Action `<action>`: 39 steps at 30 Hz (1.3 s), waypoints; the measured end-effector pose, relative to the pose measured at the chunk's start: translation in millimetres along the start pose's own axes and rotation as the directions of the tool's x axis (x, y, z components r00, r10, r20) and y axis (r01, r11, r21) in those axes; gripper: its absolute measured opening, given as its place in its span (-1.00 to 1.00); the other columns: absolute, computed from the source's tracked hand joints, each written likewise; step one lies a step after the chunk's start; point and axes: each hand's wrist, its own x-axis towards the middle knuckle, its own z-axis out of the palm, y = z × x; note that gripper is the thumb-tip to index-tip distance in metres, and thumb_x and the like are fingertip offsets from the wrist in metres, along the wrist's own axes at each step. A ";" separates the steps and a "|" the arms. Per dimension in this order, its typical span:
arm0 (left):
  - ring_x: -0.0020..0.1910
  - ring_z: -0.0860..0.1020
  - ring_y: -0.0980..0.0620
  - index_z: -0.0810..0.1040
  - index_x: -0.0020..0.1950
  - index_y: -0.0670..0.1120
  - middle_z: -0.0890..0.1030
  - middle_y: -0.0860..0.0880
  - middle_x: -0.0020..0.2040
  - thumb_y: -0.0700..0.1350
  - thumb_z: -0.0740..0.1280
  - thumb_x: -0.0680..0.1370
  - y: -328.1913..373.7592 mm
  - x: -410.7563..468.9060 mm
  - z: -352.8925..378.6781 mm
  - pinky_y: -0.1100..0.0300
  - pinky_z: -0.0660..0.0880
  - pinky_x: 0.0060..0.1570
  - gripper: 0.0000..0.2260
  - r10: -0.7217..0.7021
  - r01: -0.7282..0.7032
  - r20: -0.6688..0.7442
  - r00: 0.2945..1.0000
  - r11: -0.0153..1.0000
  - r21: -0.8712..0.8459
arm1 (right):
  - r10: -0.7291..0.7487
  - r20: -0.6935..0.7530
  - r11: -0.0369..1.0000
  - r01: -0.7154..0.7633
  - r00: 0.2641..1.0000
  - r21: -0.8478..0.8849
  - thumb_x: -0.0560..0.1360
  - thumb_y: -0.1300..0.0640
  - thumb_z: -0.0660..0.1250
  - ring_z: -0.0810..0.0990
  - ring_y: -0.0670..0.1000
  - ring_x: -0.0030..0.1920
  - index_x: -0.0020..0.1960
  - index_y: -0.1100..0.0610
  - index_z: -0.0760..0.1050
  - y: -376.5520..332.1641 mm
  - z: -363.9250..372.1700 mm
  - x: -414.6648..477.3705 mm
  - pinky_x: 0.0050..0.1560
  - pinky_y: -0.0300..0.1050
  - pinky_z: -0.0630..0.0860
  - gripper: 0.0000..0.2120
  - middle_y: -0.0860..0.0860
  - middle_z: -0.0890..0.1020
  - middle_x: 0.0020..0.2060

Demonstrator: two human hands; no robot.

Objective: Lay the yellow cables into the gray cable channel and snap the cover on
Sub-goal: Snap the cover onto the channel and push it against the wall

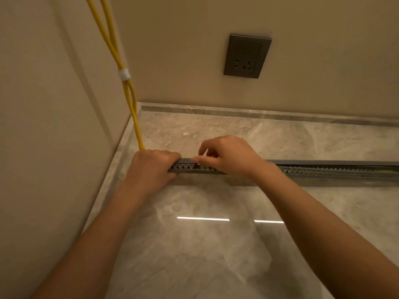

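Note:
A gray slotted cable channel (pixel 323 170) lies across the marble floor from the left wall toward the right edge. A gray cover strip (pixel 336 162) runs along its top on the right part. Two yellow cables (pixel 127 93), bound by a white tie (pixel 123 74), hang down the corner and disappear behind my left hand (pixel 151 167). That hand is wrapped over the channel's left end. My right hand (pixel 224 156) presses down on the channel top just to its right, fingertips pinched around something small and white. The cables inside the channel are hidden.
A beige wall stands close on the left and another at the back, with a gray wall socket (pixel 247 56) on it. A marble skirting (pixel 259 115) lines the back wall. The glossy marble floor (pixel 194 244) spreads toward me.

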 end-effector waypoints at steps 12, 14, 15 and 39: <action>-0.33 0.60 -0.07 0.61 -0.20 0.03 0.63 0.00 -0.35 -0.12 0.49 0.30 -1.8 3.2 4.7 0.18 0.39 -0.42 -0.86 -0.011 0.011 -0.097 0.995 1.000 -0.007 | 0.309 0.113 0.947 -0.316 0.944 0.052 0.03 -0.50 0.27 0.55 -0.07 -0.34 -0.27 0.01 0.58 104.2 -35.9 -61.4 -0.35 -0.14 0.48 -0.38 -0.06 0.60 -0.39; -0.33 0.61 -0.09 0.62 -0.17 0.01 0.65 -0.02 -0.33 -0.16 0.51 0.25 -4.0 4.9 8.4 0.18 0.42 -0.43 -0.80 -0.003 0.003 -0.107 0.994 1.000 -0.006 | 0.305 0.060 0.950 -0.308 0.951 0.056 0.04 -0.46 0.31 0.55 -0.09 -0.36 -0.26 0.02 0.60 104.4 -33.8 -60.7 -0.35 -0.13 0.48 -0.42 -0.07 0.60 -0.40; -0.31 0.63 -0.10 0.64 -0.14 -0.01 0.67 -0.04 -0.30 -0.18 0.53 0.23 -5.4 5.7 10.9 0.17 0.45 -0.42 -0.75 0.000 -0.001 -0.121 0.993 1.000 -0.001 | 0.303 0.024 0.951 -0.304 0.953 0.046 0.06 -0.43 0.35 0.54 -0.11 -0.36 -0.26 0.02 0.60 104.4 -32.5 -59.4 -0.38 -0.16 0.46 -0.45 -0.09 0.60 -0.41; -0.30 0.64 -0.13 0.63 -0.05 -0.18 0.68 -0.14 -0.22 -0.24 0.37 0.27 -24.8 3.8 50.3 0.13 0.53 -0.37 -0.73 0.058 -0.025 -0.357 0.932 0.995 0.095 | 0.268 -0.169 0.960 -0.278 0.948 -0.038 0.06 -0.50 0.18 0.36 -0.16 -0.48 -0.41 0.09 0.41 121.1 -19.8 -59.7 -0.47 -0.25 0.21 -0.38 -0.13 0.41 -0.55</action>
